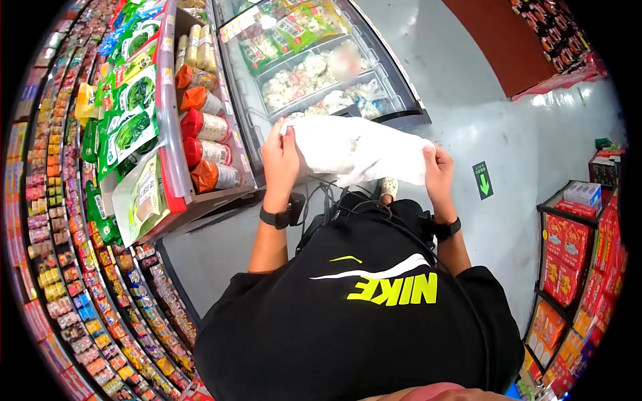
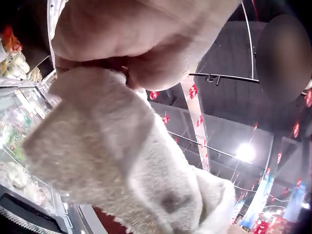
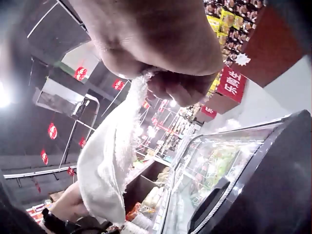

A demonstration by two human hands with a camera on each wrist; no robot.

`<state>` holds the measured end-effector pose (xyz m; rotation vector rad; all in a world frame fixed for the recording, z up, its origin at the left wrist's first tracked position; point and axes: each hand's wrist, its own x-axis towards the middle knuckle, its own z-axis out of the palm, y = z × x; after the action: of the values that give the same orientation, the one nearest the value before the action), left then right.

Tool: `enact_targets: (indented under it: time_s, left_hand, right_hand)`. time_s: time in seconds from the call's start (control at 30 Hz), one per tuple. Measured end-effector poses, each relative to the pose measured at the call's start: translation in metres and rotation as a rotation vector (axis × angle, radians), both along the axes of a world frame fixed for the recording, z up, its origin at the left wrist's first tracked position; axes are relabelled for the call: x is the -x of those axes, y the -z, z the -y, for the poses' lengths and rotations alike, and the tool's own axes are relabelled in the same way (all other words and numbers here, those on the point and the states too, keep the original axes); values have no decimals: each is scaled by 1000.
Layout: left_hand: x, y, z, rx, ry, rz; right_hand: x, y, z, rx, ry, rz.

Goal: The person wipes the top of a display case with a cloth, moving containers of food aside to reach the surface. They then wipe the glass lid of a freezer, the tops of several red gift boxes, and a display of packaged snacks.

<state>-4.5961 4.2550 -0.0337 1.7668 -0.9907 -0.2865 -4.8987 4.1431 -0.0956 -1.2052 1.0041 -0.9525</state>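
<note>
A white terry towel (image 1: 361, 147) is stretched between both hands in front of the body. My left hand (image 1: 279, 157) pinches its left end, thumb on top. At the other end my right hand (image 1: 439, 172) pinches a corner. In the left wrist view the fluffy towel (image 2: 112, 141) hangs from the left fingers and shows a dark smudge low down. The right wrist view has the towel (image 3: 109, 156) drooping from the right fingertips. Just past the cloth is a glass-topped chest freezer (image 1: 314, 73), partly hidden by it, with bags and loose frozen food inside.
To the left stands a shelf (image 1: 170, 100) of orange and red packages (image 1: 204, 125), with green bags hanging on its outer side. A red-boxed display rack (image 1: 565, 250) is at the right. The grey floor bears a green arrow sign (image 1: 483, 180).
</note>
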Motion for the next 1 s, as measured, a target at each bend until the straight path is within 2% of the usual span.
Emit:
enact_targets:
  time_s: [0.1, 0.2, 0.3, 0.37, 0.43, 0.47, 0.53, 0.67, 0.73, 0.77, 0.87, 0.93, 1.0]
  left_hand:
    - [16, -1, 20, -58, -23, -57]
    - [28, 5, 35, -94, -40, 11]
    - [27, 6, 52, -142, -57, -104]
    - [18, 28, 61, -146, -67, -173]
    - [4, 61, 78, -275, 6, 11]
    - [1, 70, 86, -251, 86, -76]
    - [1, 67, 102, -312, 132, -264]
    - [-13, 65, 140, -275, 176, -274]
    - [-13, 63, 156, -243, 147, -139]
    - [-9, 54, 160, -256, 141, -27]
    - [-6, 46, 170, -309, 157, -69]
    - [-12, 63, 178, -281, 130, -100]
    - [-19, 83, 189, -260, 52, 16]
  right_hand:
    - [19, 24, 29, -23, 1, -41]
    - [23, 37, 50, -78, -18, -32]
    - [21, 54, 80, -126, -51, -14]
    - [19, 85, 97, -150, -77, -37]
    - [11, 118, 113, -305, -121, -91]
    - [10, 124, 112, -316, -122, -97]
    - [2, 106, 121, -449, -47, 83]
    - [1, 80, 155, -313, -20, 8]
    - [13, 87, 177, -296, 6, -184]
    - [16, 91, 184, -283, 33, -153]
    - [10, 88, 204, -277, 27, -115]
    - [3, 96, 220, -289, -21, -102]
    - [-13, 97, 230, -333, -21, -71]
